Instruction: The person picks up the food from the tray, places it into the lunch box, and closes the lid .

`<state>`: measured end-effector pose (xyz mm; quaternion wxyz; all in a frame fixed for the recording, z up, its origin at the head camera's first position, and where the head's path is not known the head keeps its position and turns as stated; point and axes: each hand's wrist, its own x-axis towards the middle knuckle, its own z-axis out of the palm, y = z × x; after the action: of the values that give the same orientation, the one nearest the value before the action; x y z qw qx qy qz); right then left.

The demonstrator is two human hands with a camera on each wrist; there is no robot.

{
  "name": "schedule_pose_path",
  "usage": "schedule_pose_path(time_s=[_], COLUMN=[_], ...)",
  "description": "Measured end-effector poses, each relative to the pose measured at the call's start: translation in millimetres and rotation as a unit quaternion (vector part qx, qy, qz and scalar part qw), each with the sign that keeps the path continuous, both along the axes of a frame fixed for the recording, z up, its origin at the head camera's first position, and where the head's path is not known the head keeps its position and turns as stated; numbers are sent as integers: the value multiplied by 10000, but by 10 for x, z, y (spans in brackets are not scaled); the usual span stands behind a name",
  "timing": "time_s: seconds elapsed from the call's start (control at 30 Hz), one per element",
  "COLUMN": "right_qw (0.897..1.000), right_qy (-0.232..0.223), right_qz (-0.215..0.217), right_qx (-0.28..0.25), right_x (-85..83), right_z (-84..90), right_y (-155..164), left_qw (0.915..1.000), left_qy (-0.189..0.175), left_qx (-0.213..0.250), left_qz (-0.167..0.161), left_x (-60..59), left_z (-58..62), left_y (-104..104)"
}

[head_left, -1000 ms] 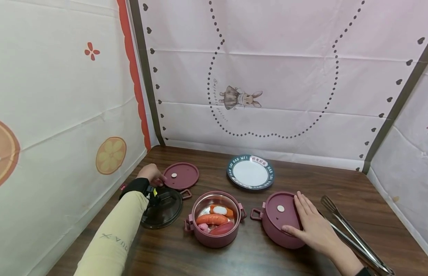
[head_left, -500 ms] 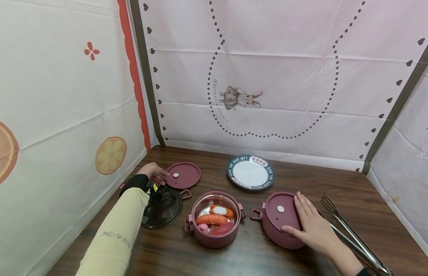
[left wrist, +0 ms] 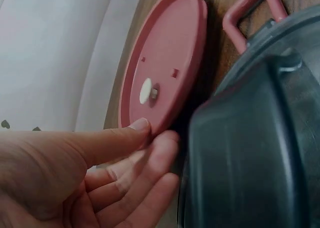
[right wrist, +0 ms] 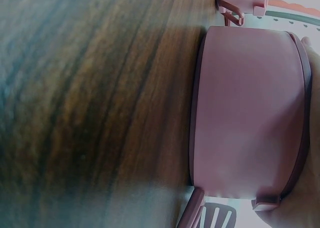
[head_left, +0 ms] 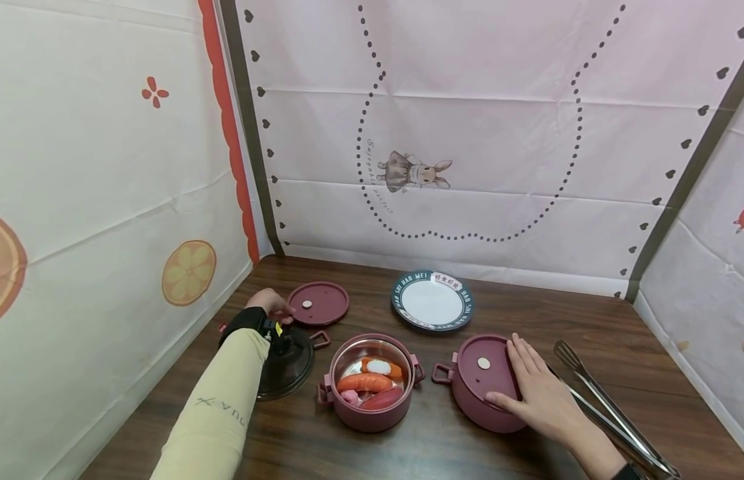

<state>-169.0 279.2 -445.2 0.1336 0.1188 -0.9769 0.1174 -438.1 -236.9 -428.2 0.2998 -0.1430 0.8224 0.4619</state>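
Note:
My left hand (head_left: 272,305) pinches the near-left edge of a flat maroon pot lid (head_left: 327,300), thumb on top and fingers below, as the left wrist view shows. Beneath my left wrist is a dark see-through lid (head_left: 291,373) with a tall black grip (left wrist: 240,148); a maroon side handle (head_left: 320,340) sticks out by it. My right hand (head_left: 543,397) rests with straight fingers on the lid of a maroon pot (right wrist: 250,113). Between the hands stands a maroon pot without a lid (head_left: 372,417), holding an orange sausage (head_left: 365,382) and several other food pieces.
A white plate with a dark green lettered rim (head_left: 402,313) lies at the back middle. Metal tongs (head_left: 612,407) lie right of the covered pot. Printed cloth walls (head_left: 498,167) enclose the wooden table (head_left: 498,307) at the back and both sides.
My left hand and the maroon lid have shifted slightly to the right. My right hand stays on the covered pot. The head view has turned a little.

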Motion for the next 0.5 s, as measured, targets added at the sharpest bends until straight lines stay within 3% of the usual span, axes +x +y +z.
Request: schedule_pose_path(time_s=[0.1, 0.13, 0.17, 0.27, 0.5], right_qw=[10000, 10000, 10000, 10000, 10000], right_qy=[-7, -10, -18, -38, 49], right_qz=[1, 0, -1, -1, 40], right_qx=[8, 8, 9, -7, -22], right_x=[-4, -4, -4, -3, 8], right_z=[-1, -2, -3, -3, 9], right_y=[-4, -4, -4, -5, -8], left_qw=[9998, 9996, 9998, 9990, 9945], left_qy=[-69, -51, 12, 137, 534], left_qx=[208, 263, 205, 419, 599], left_qz=[-3, 5, 55, 121, 666], left_x=[35, 72, 184, 286, 349], left_z=[39, 69, 163, 256, 310], left_y=[7, 22, 73, 96, 151])
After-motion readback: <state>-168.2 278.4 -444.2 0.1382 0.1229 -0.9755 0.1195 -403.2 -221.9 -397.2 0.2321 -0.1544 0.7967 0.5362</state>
